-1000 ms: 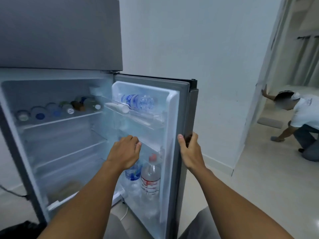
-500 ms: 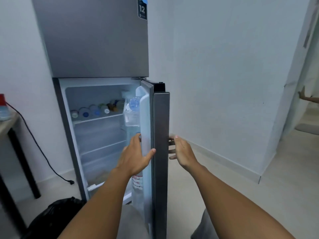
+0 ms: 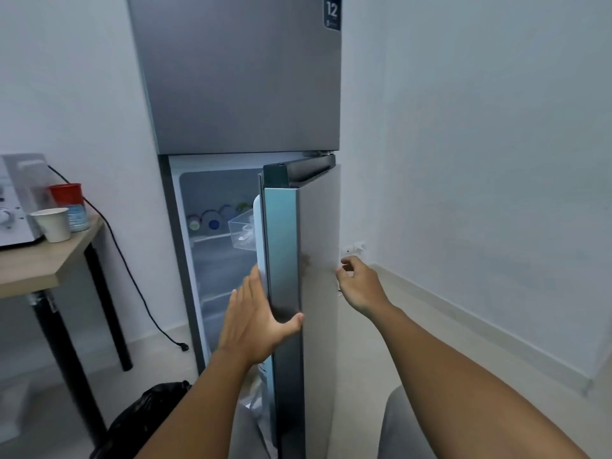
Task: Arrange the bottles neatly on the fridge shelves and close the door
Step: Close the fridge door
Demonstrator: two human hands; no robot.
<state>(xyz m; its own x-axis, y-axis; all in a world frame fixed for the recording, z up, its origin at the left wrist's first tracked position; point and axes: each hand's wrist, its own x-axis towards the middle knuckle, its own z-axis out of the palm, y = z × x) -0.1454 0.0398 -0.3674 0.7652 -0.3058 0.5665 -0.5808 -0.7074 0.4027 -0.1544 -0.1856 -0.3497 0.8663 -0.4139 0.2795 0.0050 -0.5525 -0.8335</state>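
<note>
The fridge door stands partly open, hinged on the right of the fridge, its tall axis upright and its free edge turned toward the camera, so the narrow grey edge face shows head-on. Its outer panel faces right, toward the white wall.

The left hand lies flat against that free edge, fingers extended and pointing up along the door's inner side, thumb hooked across the edge face onto the outer corner; it is spread, not clenched around anything. The right hand hangs just beside the door's outer panel, fingers loosely curled, holding nothing; whether the fingertips touch the panel is unclear.

Through the gap left of the door, a row of bottles lies on the upper fridge shelf, caps pointing outward toward the opening, long axes running front to back. A clear door bin juts from the door's inner side at the same height.

Left of the fridge, a wooden surface carries a white paper cup, with a red cup behind it. A black bag sits on the floor below the door's left side.
</note>
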